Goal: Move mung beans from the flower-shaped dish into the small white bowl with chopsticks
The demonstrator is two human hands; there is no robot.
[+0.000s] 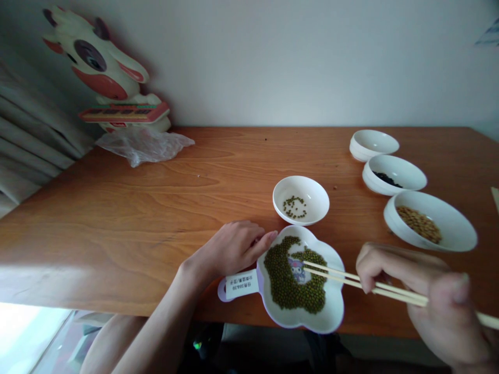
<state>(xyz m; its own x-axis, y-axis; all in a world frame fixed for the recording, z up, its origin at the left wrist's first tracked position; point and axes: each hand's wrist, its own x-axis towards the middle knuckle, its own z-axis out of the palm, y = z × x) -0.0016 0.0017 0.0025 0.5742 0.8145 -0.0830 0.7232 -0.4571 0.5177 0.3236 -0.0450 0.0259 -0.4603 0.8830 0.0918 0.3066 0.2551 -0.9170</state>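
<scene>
Chopsticks (362,283), pair, pinched in right hand (424,301), tips over flower-shaped dish (331,311) of green beans (284,280).

Tips close together, nothing visibly caught between them, resting just above the beans beside the printed figure at dish centre. Left hand (230,249) flat on table (136,208), fingers loosely extended, touching dish rim opposite the grip. Beyond tips: small bowl (307,195) with few green beans. Past the right hand: three white bowls in a row.

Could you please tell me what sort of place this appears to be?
Probably a room at home: a wooden table against a plain wall, a cartoon cow toy in the corner, a curtain beside it, and small bowls of beans.
</scene>
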